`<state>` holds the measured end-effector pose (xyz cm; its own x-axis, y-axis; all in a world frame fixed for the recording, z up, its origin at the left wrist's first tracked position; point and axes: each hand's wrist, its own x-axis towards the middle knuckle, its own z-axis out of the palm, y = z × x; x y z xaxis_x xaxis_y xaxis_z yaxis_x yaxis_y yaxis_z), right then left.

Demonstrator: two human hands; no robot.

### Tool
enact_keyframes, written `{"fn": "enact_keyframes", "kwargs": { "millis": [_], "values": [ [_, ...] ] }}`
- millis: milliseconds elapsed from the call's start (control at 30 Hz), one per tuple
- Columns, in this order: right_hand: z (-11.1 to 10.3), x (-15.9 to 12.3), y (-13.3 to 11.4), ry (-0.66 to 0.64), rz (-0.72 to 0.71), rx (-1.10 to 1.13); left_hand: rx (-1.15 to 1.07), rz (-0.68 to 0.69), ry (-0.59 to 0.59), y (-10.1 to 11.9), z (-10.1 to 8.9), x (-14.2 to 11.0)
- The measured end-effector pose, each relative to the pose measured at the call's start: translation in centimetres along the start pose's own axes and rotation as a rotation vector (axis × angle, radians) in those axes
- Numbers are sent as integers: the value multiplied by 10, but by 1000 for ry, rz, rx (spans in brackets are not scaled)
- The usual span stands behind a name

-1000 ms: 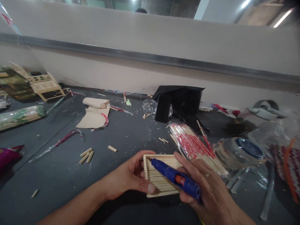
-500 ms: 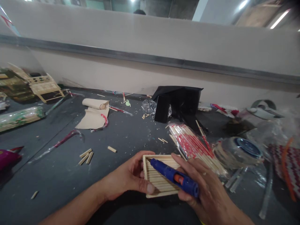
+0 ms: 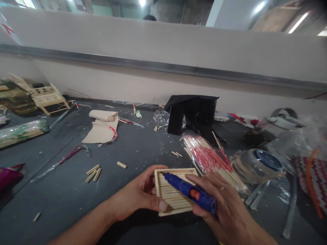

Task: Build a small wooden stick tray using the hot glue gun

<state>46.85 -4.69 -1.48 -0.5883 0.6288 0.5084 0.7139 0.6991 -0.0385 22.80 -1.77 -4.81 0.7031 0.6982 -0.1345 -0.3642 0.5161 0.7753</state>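
Observation:
My left hand (image 3: pixel 143 195) grips the left end of a small shallow tray made of wooden sticks (image 3: pixel 176 200), thumb over the near rim and fingers behind. In my right hand (image 3: pixel 222 204) is a pen-shaped blue glue gun (image 3: pixel 181 185) with an orange part showing in its side. Its nozzle points into the tray's far left corner; whether it touches the wood I cannot tell. The right fingers are wrapped round its rear end, over the tray's right side. Beyond the tray lies a plastic-wrapped bundle of sticks with red marks (image 3: pixel 206 153).
Short cut sticks (image 3: pixel 94 173) lie to the left on the dark table. Farther back are brown paper (image 3: pixel 99 132) and a black folded sheet (image 3: pixel 196 105). A clear jar with a blue lid (image 3: pixel 269 160) and clear glue sticks (image 3: pixel 257 197) are at right. A small wooden chair model (image 3: pixel 48 97) stands back left.
The view has tilted up slightly. My right hand and the glue gun have shifted a little left; the nozzle stays at the same corner. Both grips are unchanged.

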Motion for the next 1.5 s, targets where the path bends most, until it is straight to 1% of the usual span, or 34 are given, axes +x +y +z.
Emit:
{"fn": "enact_keyframes", "kwargs": {
  "millis": [167,400,567,867,1133,1233,1333,1500],
  "values": [
    [3,-6,3,-13,2,-23,10,-8,22,1,0,-1],
    [-1,0,4,5,-2,-50,22,-9,46,2,0,0],
    [0,-1,6,25,-3,-89,29,0,49,3,-1,0],
    [-5,8,6,38,-6,-34,32,6,50,3,-3,0],
    [0,2,10,50,32,-27,26,5,53,2,-3,0],
    [-2,3,11,28,30,-50,34,11,56,2,-3,-1],
    [-4,6,12,37,18,-62,56,10,58,3,-4,-1],
    [-4,6,14,28,32,-41,77,5,66,5,-4,-1]
  ]
}}
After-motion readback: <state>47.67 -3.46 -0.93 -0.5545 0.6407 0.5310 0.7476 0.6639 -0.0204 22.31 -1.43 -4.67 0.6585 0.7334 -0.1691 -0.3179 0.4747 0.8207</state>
